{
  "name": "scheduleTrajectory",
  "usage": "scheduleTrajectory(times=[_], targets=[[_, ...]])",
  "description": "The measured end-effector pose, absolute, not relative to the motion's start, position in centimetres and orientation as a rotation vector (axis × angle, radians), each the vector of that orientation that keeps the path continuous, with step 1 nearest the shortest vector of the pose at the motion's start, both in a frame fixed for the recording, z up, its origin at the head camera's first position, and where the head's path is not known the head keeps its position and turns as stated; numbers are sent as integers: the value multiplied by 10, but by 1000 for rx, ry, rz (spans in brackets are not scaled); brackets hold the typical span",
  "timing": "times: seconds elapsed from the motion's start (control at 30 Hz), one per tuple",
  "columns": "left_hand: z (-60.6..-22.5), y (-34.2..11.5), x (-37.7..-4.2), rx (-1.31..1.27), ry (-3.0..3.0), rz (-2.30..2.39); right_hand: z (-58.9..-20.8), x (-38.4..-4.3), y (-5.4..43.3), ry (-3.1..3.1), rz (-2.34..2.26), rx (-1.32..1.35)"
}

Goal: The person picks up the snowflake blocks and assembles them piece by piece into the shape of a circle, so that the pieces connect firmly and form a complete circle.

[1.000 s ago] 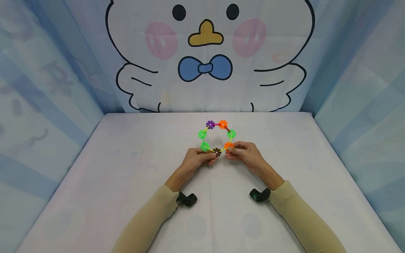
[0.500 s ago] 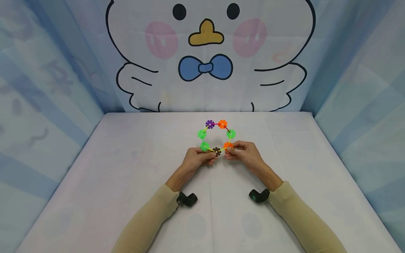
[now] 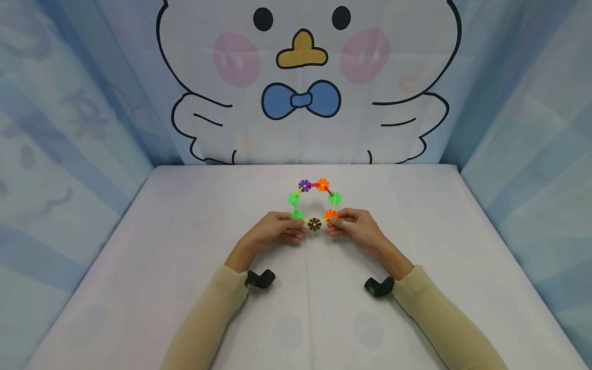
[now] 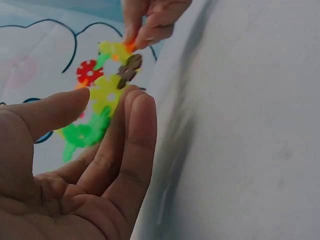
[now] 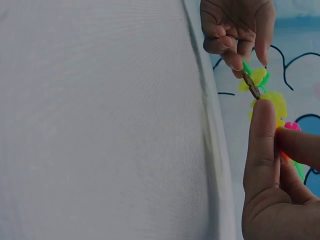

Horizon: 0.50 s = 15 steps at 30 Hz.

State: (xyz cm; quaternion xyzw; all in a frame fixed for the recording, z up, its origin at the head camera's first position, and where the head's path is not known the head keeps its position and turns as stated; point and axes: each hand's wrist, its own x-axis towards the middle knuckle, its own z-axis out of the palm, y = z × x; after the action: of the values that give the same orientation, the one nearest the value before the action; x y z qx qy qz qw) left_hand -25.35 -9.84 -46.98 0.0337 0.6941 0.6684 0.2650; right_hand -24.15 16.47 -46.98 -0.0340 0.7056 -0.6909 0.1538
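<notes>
A ring of interlocking snowflake discs [image 3: 314, 224] is held up over the table, with brown, orange, green, purple, yellow and red pieces joined edge to edge. My right hand [image 3: 358, 226] pinches the orange disc at the ring's near right between thumb and fingers. Beside the green disc [image 3: 297, 215] at the near left is my left hand [image 3: 277, 228]. In the left wrist view its thumb stands apart from its fingers, with a yellow disc [image 4: 103, 96] showing in the gap. Fingers of the left hand may touch the ring from behind; that contact is partly hidden.
A white cloth covers the table [image 3: 208, 205]. Behind it hangs a curtain [image 3: 300, 139] printed with a cartoon animal, and blue patterned curtains [image 3: 60, 180] close off both sides. Each wrist carries a black camera [image 3: 261, 279].
My left hand has let go of the brown disc and shifted left, its fingers loosening. The ring has tipped and moved slightly left and down, still in my right hand.
</notes>
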Motion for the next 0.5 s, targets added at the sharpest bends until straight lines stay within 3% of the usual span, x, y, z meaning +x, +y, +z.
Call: scheduleTrajectory(times=[0.5], targets=[[-461, -115, -256, 6, 2011, 1612, -471, -239, 167, 2075, -1703, -15]])
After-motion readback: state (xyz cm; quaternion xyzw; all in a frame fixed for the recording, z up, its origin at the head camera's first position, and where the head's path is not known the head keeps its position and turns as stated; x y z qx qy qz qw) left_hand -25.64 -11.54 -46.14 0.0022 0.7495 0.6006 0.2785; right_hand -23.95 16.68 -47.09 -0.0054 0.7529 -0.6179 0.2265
